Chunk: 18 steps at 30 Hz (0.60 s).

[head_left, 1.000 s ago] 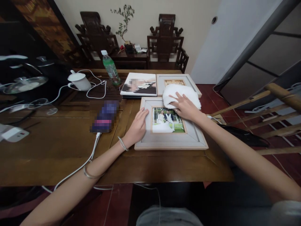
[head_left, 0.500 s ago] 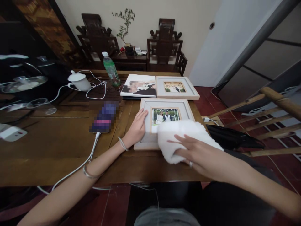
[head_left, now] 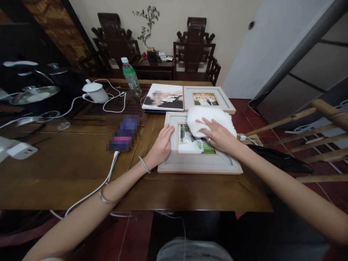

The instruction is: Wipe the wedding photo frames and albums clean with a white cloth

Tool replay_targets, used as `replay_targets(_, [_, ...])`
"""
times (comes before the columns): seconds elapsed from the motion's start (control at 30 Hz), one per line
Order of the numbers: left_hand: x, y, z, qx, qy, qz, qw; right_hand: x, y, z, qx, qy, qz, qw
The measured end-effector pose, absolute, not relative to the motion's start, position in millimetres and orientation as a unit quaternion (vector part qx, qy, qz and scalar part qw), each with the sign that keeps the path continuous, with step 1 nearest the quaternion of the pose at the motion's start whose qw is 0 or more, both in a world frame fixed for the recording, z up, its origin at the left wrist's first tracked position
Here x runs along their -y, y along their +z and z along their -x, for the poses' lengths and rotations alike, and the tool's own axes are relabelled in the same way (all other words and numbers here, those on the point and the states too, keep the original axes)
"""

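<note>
A wooden picture frame [head_left: 199,168] lies flat on the table, a couple's photo set inside its pale border. Over its left rim rests my left hand [head_left: 161,145], fingers stretched out and flat against the frame. My right hand [head_left: 217,133] has a fluffy white cloth [head_left: 225,117] under its fingers, pressed on the frame's upper right part. The cloth hides the top right corner and the upper part of the photo.
Behind are a second picture frame [head_left: 228,105], a photo panel [head_left: 163,98] and a green-labelled bottle [head_left: 132,80]. Left on the table [head_left: 67,181] are a blurred-out phone [head_left: 123,132] on a white cable, a lidded white cup [head_left: 95,92], a clear plastic cup [head_left: 63,123] and a pot [head_left: 35,98].
My right hand has moved the white cloth up and away from me, from the frame's lower right to its upper right. My left hand stays on the left rim. The view has shifted slightly.
</note>
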<state>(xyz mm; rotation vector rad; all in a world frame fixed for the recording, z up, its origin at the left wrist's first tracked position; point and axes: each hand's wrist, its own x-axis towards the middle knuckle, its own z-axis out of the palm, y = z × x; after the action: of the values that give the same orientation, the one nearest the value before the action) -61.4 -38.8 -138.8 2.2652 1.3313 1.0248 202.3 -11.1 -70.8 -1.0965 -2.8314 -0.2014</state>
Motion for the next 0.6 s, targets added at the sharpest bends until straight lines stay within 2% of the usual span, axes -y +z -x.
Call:
replay_targets(0.1, [38,-140,62,-0.461,0.366,-0.794,0.154,-22,-72,-198,0.918,-0.088,0.380,0.072])
replay_targets(0.23, [38,-140,62,-0.462,0.371,-0.791,0.154,-29,-75,-190,0.927,-0.067,0.367,0.047])
replay_targets(0.6, [39,-139,59,-0.470,0.366,-0.789,0.153,109,-37,-197,0.947,0.094,0.308,-0.014])
